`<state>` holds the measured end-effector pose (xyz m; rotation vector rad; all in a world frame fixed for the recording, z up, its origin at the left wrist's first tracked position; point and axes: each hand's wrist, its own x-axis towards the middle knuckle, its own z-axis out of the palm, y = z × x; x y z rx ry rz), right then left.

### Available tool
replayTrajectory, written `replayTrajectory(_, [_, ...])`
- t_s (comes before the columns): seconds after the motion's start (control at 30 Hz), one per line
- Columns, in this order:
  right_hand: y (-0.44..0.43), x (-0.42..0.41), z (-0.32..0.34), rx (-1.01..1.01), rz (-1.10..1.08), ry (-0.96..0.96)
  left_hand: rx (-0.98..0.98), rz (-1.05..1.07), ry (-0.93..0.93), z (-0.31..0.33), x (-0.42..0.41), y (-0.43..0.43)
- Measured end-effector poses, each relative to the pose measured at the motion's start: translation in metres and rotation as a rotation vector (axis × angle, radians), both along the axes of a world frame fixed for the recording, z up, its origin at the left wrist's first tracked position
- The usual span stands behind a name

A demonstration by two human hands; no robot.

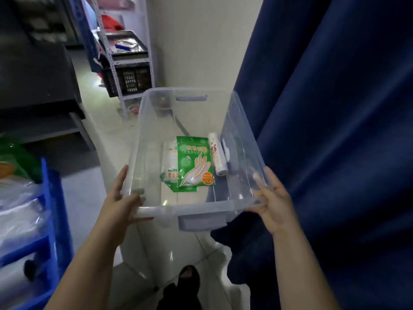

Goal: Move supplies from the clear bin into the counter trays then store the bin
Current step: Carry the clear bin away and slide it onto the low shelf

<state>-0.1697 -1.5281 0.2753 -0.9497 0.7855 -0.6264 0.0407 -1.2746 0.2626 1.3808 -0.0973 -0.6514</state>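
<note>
1. At the left edge of the frame, blue trays [52, 211] hold plastic-wrapped goods. Whether these are the counter trays the task means cannot be told.
2. The left hand [121, 198] clamps the near left corner of the clear bin [201, 208], thumb inside the wall and fingers wrapped under the rim.
3. The bin hangs mid-frame above the tiled floor, carried in the air and resting on nothing.
4. Supplies lie on its bottom: a white packet [170, 162] at left, a green glove packet [194, 162] overlapping it, and a white roll [217, 156] just beside that against the right wall. Judging by this, unloading has not finished and storing is yet to come.
5. The right hand [273, 202] grips the near right corner, fingers curled over the rim.
6. A blue curtain [335, 130] fills the right of the frame, touching or nearly touching the bin's right wall, so there is no room there. Open floor lies ahead and to the left, toward the metal shelving [127, 63] in the upper left.
</note>
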Motion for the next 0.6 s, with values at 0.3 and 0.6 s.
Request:
replayTrajectory(0.3, [-0.104, 0.191, 0.013, -0.081, 0.153, 0.022, -0.027, 0.142, 0.035, -0.023, 0.153, -0.089])
replayTrajectory(0.6, [-0.205, 0.343, -0.008, -0.056, 0.258, 0.025, 0.021, 0.298, 0.005, -0.031, 0.267, -0.167])
